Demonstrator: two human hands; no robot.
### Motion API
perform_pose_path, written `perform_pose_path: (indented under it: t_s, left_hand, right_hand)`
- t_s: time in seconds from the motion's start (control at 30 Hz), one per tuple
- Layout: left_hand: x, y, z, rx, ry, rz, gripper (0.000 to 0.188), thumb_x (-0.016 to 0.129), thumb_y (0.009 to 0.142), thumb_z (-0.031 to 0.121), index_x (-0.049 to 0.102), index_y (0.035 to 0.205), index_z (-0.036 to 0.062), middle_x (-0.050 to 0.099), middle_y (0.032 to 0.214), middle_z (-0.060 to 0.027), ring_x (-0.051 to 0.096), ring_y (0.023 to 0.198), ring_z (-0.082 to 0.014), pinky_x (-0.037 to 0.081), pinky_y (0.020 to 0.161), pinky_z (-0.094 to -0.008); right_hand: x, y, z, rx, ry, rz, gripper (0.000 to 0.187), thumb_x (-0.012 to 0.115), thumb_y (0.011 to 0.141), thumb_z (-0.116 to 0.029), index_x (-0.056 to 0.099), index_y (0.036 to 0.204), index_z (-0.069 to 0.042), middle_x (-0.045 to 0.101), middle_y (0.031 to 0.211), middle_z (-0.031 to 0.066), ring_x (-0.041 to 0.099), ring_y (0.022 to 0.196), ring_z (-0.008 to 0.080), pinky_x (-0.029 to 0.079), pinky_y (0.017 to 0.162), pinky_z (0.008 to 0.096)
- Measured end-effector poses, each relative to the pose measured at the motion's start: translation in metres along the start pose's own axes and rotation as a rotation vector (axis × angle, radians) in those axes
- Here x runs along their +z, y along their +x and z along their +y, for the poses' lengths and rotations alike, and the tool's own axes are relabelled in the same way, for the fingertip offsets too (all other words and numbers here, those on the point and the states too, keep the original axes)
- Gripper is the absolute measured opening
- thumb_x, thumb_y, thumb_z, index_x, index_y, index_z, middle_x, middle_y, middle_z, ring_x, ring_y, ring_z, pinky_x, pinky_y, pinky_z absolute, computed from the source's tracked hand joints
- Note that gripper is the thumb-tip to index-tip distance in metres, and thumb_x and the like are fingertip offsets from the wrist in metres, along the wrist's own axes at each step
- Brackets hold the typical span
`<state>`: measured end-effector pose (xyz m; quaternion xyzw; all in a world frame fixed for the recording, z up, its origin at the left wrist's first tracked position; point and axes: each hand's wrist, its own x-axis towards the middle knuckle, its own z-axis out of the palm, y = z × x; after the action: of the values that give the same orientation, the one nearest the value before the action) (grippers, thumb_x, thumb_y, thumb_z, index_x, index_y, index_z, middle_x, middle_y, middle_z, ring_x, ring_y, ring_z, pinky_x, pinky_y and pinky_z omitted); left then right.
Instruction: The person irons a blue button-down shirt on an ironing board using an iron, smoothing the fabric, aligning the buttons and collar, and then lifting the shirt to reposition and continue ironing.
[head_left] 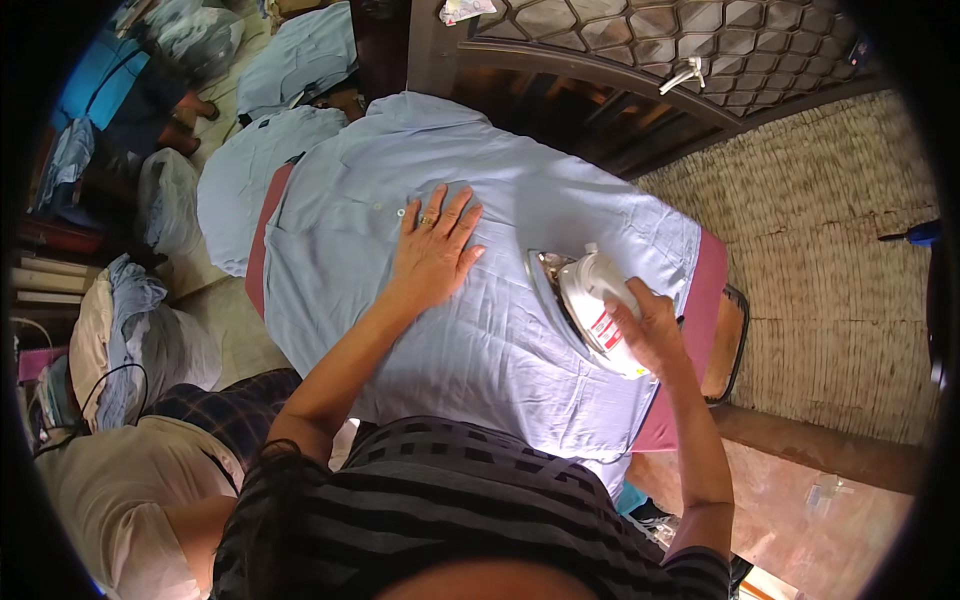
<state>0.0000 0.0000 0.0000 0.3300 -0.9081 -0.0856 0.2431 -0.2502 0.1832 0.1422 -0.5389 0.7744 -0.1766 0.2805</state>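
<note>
A light blue shirt (480,330) with small buttons is spread over a board with a dark red cover (708,290). My left hand (437,245) lies flat on the shirt, fingers stretched out, just beside a white button (401,212). To its right, my right hand (652,330) is wrapped round the handle of a white steam iron (592,295) with red markings. The iron is tilted, its metal soleplate edge showing on the left. Whether the whole plate touches the cloth I cannot tell. Wrinkles run through the shirt nearest me, below the iron.
More light blue garments (265,185) hang or lie beyond the board's left end. Plastic bags (172,200) and folded clothes (130,300) crowd the left. Another person in a beige top (130,500) sits close at lower left. A dark metal grille door (640,50) stands at the back.
</note>
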Motion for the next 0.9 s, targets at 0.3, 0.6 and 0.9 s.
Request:
perform_pose_path:
  t_s: [0.3,0.6,0.9]
  left_hand:
    - [-0.003,0.04,-0.026,0.066,-0.141,0.143,0.015,0.073,0.083,0.021,0.069,0.096,0.0149,0.062,0.099,-0.0012,0.057,0.096,-0.0264,0.035,0.083,-0.0456]
    - [0.001,0.056,-0.045,0.013,-0.479,0.087,0.011,0.074,0.081,0.02,0.064,0.08,0.0147,0.06,0.08,0.0012,0.056,0.08,-0.0215,0.032,0.081,-0.0415]
    - [0.001,0.051,-0.045,0.024,-0.41,0.119,0.01,0.072,0.085,0.02,0.064,0.082,0.0147,0.062,0.075,0.0022,0.054,0.073,-0.0207,0.032,0.077,-0.0385]
  right_hand:
    - [0.012,0.025,-0.014,-0.127,-0.109,0.01,0.034,0.066,0.095,-0.033,0.06,0.11,-0.004,0.069,0.08,0.0216,0.07,0.073,0.0395,0.054,0.064,0.0426]
    - [0.006,0.036,-0.015,-0.149,-0.11,0.009,0.031,0.07,0.092,-0.03,0.06,0.104,-0.003,0.071,0.082,0.019,0.073,0.077,0.0356,0.056,0.066,0.0399]
    - [0.004,0.053,-0.02,-0.187,-0.079,-0.022,0.032,0.071,0.092,-0.03,0.059,0.102,-0.003,0.07,0.08,0.0198,0.073,0.074,0.0354,0.056,0.063,0.0397]
